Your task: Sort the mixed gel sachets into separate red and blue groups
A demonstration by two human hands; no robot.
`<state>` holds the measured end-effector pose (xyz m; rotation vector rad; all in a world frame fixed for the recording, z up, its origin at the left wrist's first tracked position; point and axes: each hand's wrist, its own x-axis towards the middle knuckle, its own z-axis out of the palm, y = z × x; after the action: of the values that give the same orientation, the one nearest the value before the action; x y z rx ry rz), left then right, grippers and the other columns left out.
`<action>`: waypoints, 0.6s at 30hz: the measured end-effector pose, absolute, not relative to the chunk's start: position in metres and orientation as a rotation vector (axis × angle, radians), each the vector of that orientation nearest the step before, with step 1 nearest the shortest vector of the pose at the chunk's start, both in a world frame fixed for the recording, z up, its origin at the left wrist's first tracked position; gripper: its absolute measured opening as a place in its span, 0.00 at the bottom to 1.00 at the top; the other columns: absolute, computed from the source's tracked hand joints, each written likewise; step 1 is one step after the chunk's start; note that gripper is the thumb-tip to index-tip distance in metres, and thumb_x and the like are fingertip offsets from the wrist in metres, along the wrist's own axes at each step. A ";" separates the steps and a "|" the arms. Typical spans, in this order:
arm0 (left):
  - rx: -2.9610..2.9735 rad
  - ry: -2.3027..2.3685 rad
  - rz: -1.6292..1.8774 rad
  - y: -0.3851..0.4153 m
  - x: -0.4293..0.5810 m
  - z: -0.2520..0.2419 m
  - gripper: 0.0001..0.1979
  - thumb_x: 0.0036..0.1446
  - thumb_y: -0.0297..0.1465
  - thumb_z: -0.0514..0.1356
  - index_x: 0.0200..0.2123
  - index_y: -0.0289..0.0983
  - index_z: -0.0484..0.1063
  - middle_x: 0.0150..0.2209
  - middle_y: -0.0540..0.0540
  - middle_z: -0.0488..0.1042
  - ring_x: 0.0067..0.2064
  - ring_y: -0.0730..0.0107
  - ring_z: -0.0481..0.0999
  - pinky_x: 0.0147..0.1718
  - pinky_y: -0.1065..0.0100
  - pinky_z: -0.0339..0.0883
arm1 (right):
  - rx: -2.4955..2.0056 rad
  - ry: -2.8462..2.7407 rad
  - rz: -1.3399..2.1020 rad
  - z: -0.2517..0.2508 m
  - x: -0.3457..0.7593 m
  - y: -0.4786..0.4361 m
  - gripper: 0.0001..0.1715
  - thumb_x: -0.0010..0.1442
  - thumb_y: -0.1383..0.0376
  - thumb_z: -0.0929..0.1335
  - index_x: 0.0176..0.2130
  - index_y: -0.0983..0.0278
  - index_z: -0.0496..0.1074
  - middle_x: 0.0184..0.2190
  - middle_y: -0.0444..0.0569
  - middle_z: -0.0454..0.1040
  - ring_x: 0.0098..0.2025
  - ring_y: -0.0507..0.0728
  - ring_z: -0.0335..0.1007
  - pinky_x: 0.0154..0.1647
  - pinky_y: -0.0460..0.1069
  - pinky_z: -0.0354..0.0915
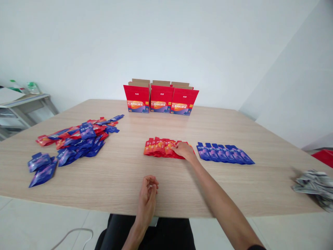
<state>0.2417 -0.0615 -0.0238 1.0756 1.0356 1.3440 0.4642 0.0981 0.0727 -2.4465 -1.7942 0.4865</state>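
1. Red sachets (159, 148) are being touched by the downturned right hand (184, 150); gripping cannot be told.
2. On the table (125, 180), they are being partly covered by it.
3. Left hand (148, 196) is being held half-open.

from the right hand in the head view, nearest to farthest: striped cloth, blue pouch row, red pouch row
From the right hand:
1. Red pouch row: touched by it.
2. Blue pouch row: to its right.
3. Striped cloth: at the far right.
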 end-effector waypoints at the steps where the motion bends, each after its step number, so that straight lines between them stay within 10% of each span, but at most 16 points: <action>1: 1.073 1.036 1.346 -0.062 0.242 -0.024 0.20 0.65 0.48 0.64 0.49 0.39 0.71 0.39 0.45 0.74 0.37 0.68 0.71 0.37 0.65 0.67 | -2.453 -1.799 0.488 0.074 0.463 0.098 0.21 0.70 0.52 0.68 0.49 0.63 0.83 0.54 0.60 0.81 0.59 0.67 0.78 0.54 0.54 0.70; 18: 1.196 1.054 1.342 -0.062 0.241 -0.025 0.11 0.68 0.39 0.59 0.47 0.39 0.71 0.38 0.45 0.73 0.37 0.66 0.72 0.35 0.67 0.67 | -2.535 -1.794 0.407 0.077 0.459 0.091 0.30 0.70 0.50 0.68 0.59 0.68 0.78 0.55 0.67 0.79 0.60 0.66 0.77 0.57 0.53 0.69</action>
<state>0.2411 -0.0619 -0.0252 1.1957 1.0543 1.3416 0.4591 0.0914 0.0775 -2.5354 -1.7941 0.4067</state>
